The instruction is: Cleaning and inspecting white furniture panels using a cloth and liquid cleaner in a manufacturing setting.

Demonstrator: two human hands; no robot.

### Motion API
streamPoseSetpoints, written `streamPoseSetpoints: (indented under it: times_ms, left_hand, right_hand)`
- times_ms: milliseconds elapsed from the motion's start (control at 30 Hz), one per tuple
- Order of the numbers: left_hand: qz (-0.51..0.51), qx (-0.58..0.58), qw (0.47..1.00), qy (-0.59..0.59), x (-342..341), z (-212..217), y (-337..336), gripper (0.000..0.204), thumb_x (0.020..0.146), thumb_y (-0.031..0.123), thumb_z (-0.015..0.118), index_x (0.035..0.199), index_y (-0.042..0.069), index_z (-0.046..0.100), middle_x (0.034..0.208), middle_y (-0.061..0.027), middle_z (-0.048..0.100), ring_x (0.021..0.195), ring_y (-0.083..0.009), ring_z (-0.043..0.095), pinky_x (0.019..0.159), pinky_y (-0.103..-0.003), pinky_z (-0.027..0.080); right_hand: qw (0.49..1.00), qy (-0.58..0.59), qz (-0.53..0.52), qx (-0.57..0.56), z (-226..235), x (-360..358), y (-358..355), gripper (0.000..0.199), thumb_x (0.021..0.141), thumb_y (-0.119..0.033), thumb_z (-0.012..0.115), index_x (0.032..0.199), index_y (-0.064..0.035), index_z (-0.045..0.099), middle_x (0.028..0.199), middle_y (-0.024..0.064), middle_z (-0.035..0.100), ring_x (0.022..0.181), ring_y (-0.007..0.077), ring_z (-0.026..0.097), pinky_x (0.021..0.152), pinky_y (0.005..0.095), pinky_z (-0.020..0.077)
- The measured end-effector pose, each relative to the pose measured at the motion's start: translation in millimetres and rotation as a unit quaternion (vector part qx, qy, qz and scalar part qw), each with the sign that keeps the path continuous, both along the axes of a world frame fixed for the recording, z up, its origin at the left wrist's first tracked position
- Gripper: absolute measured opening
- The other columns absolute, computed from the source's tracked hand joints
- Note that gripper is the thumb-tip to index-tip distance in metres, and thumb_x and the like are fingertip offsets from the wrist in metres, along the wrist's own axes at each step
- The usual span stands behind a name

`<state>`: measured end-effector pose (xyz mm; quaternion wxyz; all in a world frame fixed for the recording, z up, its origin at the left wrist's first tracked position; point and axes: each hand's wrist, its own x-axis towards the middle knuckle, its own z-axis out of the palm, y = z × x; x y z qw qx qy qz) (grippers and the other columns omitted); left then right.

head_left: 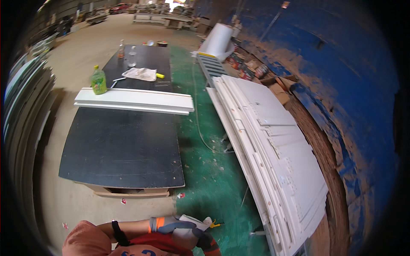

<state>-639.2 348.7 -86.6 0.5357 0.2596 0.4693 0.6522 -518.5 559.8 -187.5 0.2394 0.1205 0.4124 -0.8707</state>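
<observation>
Panels [277, 149] lie stacked right of the tabletop [124, 149]; boards [136, 101] cross it untouched, work on them seemingly unfinished. Before its near end, left hand [171, 224] and right hand [188, 238] overlap by a white wad [196, 220] and yellow tool [215, 224]; whether fingers clamp either, I cannot tell.

Bottle [98, 82] on boards [141, 100], boards across table [121, 147], panels [286, 158] right.

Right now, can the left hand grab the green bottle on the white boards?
Probably not from there. The left hand is low, close to the body, while the green bottle stands farther up the dark table on the white boards. That stretch looks too long without moving closer.
</observation>
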Motion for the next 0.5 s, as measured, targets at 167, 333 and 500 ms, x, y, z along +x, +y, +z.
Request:
streamPoseSetpoints:
  times_ms: [167,333,500]
  left_hand:
    - [0.228,-0.076,0.970,-0.035,-48,14,-36,0.047,0.099,0.025,0.055,0.137,0.000,0.048,0.128,-0.0079,0.059,0.108,-0.0136,0.059,0.096,-0.029,0.047]
    - [0.475,-0.007,0.878,-0.059,-95,33,-109,0.055,0.099,0.027,0.054,0.141,-0.004,0.038,0.133,-0.0121,0.054,0.113,-0.0188,0.059,0.097,-0.031,0.047]
    - [0.568,-0.053,0.821,-0.005,-126,6,-192,0.052,0.099,0.027,0.055,0.137,-0.006,0.042,0.130,-0.0130,0.055,0.111,-0.0198,0.061,0.095,-0.029,0.047]
  right_hand:
    - [0.991,-0.115,-0.043,-0.053,37,-85,-15,0.066,0.090,-0.027,0.065,0.143,-0.0030,0.034,0.139,0.0126,0.047,0.125,0.0279,0.049,0.106,0.0450,0.0405]
    - [0.997,-0.027,-0.036,-0.060,75,-182,-45,0.072,0.085,-0.036,0.066,0.142,-0.0052,0.036,0.137,0.0157,0.050,0.123,0.0367,0.050,0.102,0.0540,0.0415]
    - [0.999,0.022,-0.011,0.028,114,-298,-97,0.064,0.090,-0.037,0.059,0.140,-0.0019,0.040,0.132,0.0167,0.054,0.118,0.0357,0.055,0.100,0.0496,0.0451]
